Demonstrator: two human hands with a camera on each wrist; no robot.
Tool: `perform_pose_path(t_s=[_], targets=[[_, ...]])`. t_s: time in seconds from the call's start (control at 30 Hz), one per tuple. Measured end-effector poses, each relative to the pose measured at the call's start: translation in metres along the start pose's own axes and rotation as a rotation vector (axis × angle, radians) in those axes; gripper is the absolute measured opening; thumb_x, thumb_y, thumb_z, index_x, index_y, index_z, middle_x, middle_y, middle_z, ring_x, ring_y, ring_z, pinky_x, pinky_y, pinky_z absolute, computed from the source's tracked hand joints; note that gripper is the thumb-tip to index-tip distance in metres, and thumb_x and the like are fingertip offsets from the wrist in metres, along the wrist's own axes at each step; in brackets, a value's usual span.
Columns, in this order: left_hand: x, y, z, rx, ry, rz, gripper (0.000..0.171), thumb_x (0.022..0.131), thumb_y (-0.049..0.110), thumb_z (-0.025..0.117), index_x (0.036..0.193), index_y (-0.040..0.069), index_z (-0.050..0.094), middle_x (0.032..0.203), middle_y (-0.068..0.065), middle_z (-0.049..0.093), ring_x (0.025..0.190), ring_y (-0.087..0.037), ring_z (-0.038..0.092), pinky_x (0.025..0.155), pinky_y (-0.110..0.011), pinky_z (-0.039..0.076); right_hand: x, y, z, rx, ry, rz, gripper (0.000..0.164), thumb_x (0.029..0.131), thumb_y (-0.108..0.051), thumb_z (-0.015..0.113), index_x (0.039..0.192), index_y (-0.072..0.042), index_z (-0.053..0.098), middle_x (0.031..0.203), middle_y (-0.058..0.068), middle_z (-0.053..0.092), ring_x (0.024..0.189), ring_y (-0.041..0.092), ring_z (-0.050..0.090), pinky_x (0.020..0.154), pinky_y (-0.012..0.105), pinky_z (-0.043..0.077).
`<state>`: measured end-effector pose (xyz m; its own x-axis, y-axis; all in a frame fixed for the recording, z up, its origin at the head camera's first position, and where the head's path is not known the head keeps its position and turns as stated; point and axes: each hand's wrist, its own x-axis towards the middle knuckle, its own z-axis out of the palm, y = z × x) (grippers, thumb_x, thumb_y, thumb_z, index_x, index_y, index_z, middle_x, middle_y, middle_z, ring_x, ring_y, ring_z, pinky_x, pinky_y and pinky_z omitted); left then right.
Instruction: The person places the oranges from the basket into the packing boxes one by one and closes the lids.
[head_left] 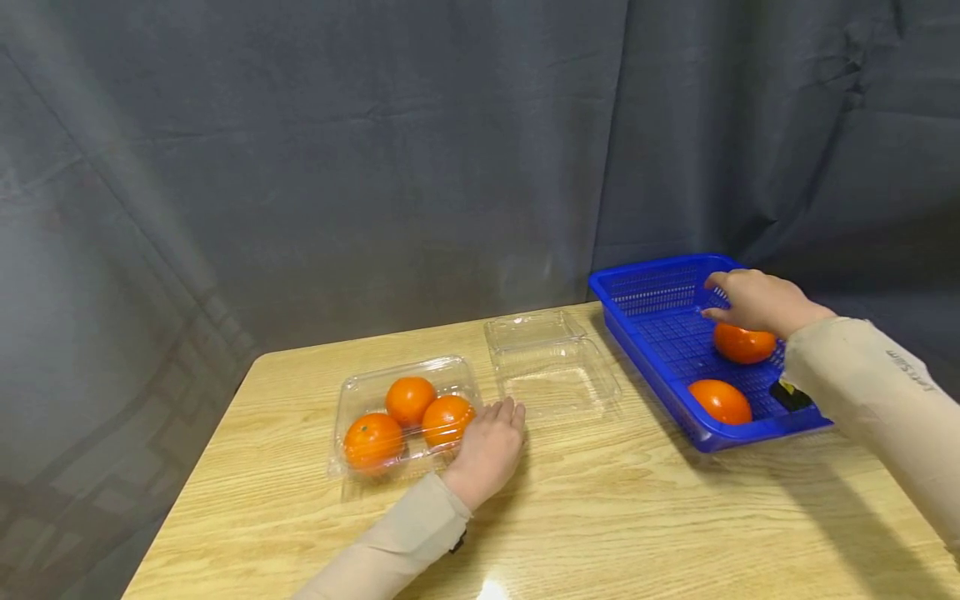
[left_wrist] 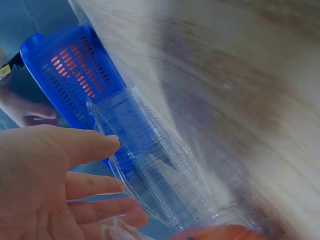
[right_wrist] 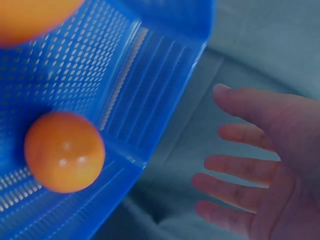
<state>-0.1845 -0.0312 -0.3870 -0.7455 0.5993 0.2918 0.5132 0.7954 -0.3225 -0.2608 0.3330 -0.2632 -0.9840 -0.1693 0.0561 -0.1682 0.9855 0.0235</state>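
My left hand [head_left: 491, 450] rests at the right side of a transparent plastic clamshell box [head_left: 442, 367], fingers loosely extended. Inside that box lie three oranges: one at the back [head_left: 410, 401], one at the left [head_left: 372, 442] and one beside my fingers [head_left: 447, 419]. Over the blue plastic basket [head_left: 637, 342] hovers my right hand [head_left: 761, 300], its fingers spread and holding nothing. Two more oranges sit in the basket, one under this hand [head_left: 744, 343] and one near the front corner [head_left: 720, 402]. The right wrist view shows the palm [right_wrist: 285, 185] apart from the basket wall.
A second transparent clamshell [head_left: 558, 375] stands with its lid up between the first box and the basket. Everything is on a wooden table [head_left: 600, 517]. A dark grey curtain [head_left: 375, 167] hangs behind it. A black wrist strap piece [head_left: 790, 396] shows below the right sleeve.
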Motion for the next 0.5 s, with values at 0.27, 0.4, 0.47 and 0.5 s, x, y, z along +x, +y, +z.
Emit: perform_pose_path(t_s=[0.27, 0.4, 0.47, 0.5], targets=[[-0.001, 0.000, 0.004, 0.006, 0.073, -0.001, 0.040, 0.087, 0.027, 0.065, 0.120, 0.005, 0.062, 0.119, -0.011, 0.065, 0.107, -0.018, 0.065, 0.092, -0.028, 0.053, 0.011, 0.023, 0.010, 0.044, -0.062, 0.082, 0.059, 0.085, -0.030, 0.067, 0.125, 0.010, 0.048, 0.120, 0.038, 0.051, 0.107, 0.053, 0.049, 0.085, 0.066, 0.044], [-0.001, 0.001, 0.005, 0.008, 0.096, 0.002, 0.040, 0.085, 0.027, 0.067, 0.118, 0.005, 0.063, 0.117, -0.011, 0.066, 0.106, -0.018, 0.065, 0.091, -0.027, 0.053, 0.012, 0.034, 0.017, 0.077, -0.108, 0.114, 0.064, 0.085, -0.029, 0.067, 0.128, 0.013, 0.045, 0.125, 0.041, 0.045, 0.109, 0.056, 0.046, 0.087, 0.069, 0.040], [-0.002, 0.001, 0.005, 0.009, 0.095, 0.003, 0.041, 0.084, 0.028, 0.067, 0.118, 0.005, 0.062, 0.117, -0.011, 0.066, 0.106, -0.018, 0.065, 0.091, -0.027, 0.053, 0.011, 0.039, 0.020, 0.104, -0.133, 0.143, 0.068, 0.084, -0.031, 0.067, 0.128, 0.014, 0.042, 0.125, 0.042, 0.043, 0.107, 0.056, 0.045, 0.087, 0.070, 0.039], [-0.002, 0.001, 0.005, 0.009, 0.094, 0.003, 0.041, 0.084, 0.028, 0.067, 0.118, 0.005, 0.062, 0.117, -0.011, 0.065, 0.106, -0.018, 0.065, 0.091, -0.027, 0.053, 0.011, 0.042, 0.022, 0.118, -0.140, 0.153, 0.069, 0.084, -0.032, 0.067, 0.128, 0.015, 0.042, 0.124, 0.043, 0.044, 0.104, 0.056, 0.047, 0.086, 0.070, 0.039]])
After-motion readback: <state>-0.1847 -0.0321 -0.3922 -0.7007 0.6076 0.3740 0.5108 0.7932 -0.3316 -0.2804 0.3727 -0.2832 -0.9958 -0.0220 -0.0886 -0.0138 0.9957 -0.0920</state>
